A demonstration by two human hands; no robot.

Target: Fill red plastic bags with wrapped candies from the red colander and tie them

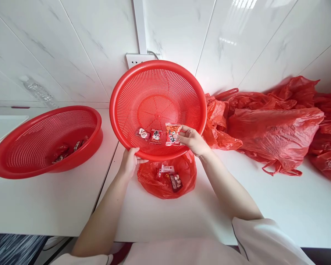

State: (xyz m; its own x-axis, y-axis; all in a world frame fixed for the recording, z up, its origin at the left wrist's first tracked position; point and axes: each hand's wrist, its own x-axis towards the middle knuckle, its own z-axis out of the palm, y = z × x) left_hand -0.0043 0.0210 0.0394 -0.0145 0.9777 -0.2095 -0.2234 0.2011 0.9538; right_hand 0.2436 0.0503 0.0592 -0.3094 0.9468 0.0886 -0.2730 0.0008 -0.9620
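Note:
My left hand (130, 162) grips the near left rim of a red plastic colander (158, 82), which is tilted toward me. Between the thumb and fingers of my right hand (193, 141) is a small red and orange snack packet (171, 134), held over the colander's near right side. Two more wrapped snacks lie low inside it: a dark red packet (143, 134) and a red and black packet (155, 136). Just below the colander sits an open red plastic bag (146, 184) with several packets in it, among them a dark brown one (176, 183).
A second red colander (24, 156) holding several packets stands at left. Several tied red plastic bags (276, 129) line the wall at right. A clear plastic bottle (38, 90) and a wall socket (135, 59) are at the back. The white table (223, 209) has a seam.

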